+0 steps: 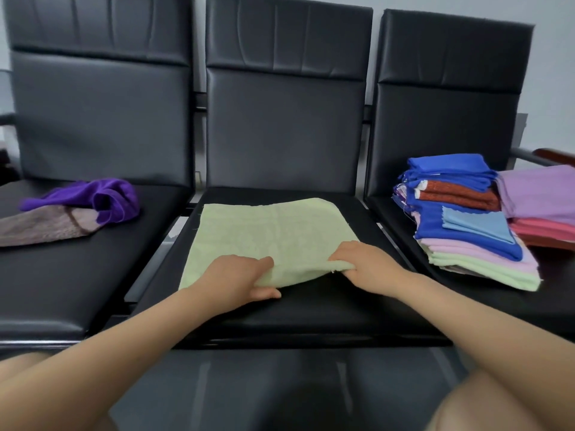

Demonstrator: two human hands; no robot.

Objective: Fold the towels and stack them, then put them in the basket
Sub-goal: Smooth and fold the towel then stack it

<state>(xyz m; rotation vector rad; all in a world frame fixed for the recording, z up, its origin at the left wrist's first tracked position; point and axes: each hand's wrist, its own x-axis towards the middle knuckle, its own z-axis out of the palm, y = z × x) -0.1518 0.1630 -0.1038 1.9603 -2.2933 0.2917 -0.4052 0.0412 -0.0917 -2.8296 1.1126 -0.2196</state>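
Note:
A pale green towel (273, 231) lies spread on the middle black seat (311, 309). My left hand (239, 278) pinches its near edge, thumb under the cloth and fingers on top. My right hand (364, 262) grips the same near edge further right, where the hem is lifted a little off the seat. On the right seat stands a stack of folded towels (473, 241) in blue, red, pink and green. A second pile of folded purple and pink towels (541, 206) sits beside it at the far right. No basket is in view.
On the left seat lie a crumpled purple towel (102, 197) and a brownish towel (43, 225), both unfolded. The three black seats have tall backrests (283, 119) behind them. A wooden armrest (557, 157) shows at the far right. My knees are at the bottom corners.

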